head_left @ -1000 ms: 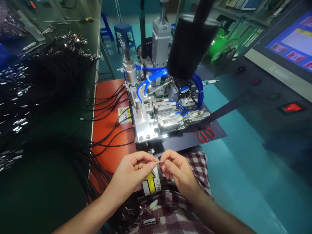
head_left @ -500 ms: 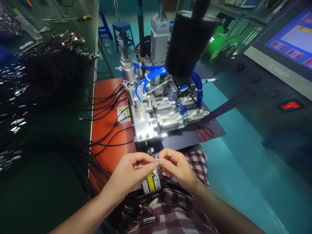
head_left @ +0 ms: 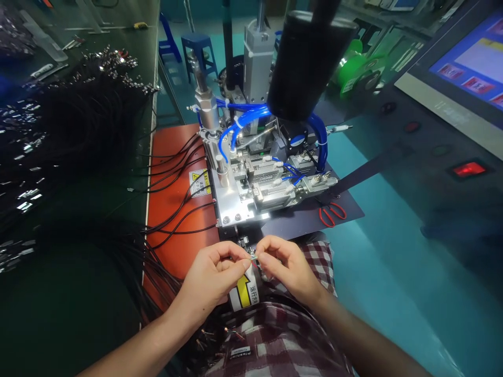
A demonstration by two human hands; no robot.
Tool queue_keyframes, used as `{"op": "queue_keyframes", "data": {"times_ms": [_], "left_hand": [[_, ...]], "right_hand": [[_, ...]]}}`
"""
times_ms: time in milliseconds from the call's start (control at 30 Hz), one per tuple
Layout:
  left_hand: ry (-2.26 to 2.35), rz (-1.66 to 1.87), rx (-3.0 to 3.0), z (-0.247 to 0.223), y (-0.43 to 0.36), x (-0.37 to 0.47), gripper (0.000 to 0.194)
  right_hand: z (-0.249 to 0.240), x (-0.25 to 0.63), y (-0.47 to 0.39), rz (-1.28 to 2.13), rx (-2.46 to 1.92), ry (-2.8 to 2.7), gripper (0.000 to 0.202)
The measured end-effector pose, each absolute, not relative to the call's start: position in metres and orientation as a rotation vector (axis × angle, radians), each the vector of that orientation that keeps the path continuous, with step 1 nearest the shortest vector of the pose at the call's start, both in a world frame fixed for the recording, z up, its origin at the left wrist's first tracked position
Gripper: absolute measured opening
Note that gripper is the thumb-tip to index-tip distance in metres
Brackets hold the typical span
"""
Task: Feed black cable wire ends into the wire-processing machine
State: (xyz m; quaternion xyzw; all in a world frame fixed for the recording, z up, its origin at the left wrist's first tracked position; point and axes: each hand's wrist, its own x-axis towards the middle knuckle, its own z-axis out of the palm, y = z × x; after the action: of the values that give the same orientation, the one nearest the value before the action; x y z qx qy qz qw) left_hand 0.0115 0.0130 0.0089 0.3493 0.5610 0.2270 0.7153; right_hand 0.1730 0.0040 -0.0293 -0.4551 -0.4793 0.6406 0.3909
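Observation:
Thin coloured wires (head_left: 254, 258), greenish with a bit of red below, run between my fingertips. My left hand (head_left: 220, 272) pinches them from the left, thumb against forefinger. From the right, my right hand (head_left: 285, 267) closes its fingertips on the same wires; their ends are too small to make out. Both hands are held just in front of a metal machine (head_left: 251, 183) with blue air tubes (head_left: 251, 114). Below the fingers shows a white label with a yellow arrow (head_left: 244, 293).
Black cables (head_left: 184, 209) cross an orange plate (head_left: 168, 183) into the machine's left side. A large cable bundle (head_left: 90, 110) lies on the dark table at left. Red-handled scissors (head_left: 332, 214) lie on the machine's base. A touch screen (head_left: 471, 63) stands at right; a black cylinder (head_left: 310, 63) hangs above.
Both hands have risen slightly towards the machine, still pinching the wires. Less of the red wire shows below the fingertips.

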Motion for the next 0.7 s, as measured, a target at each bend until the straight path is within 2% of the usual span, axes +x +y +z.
{"op": "queue_keyframes", "data": {"times_ms": [267,700], "left_hand": [[1.231,0.486,0.733,0.006,0.012,0.009,0.018],[1.236,0.512,0.743,0.007,0.011,0.011,0.024]], "right_hand": [[-0.029,0.155,-0.012,1.567,-1.262,-1.152,0.016],[-0.019,0.155,0.0,1.537,-1.285,-1.055,0.011]]}}
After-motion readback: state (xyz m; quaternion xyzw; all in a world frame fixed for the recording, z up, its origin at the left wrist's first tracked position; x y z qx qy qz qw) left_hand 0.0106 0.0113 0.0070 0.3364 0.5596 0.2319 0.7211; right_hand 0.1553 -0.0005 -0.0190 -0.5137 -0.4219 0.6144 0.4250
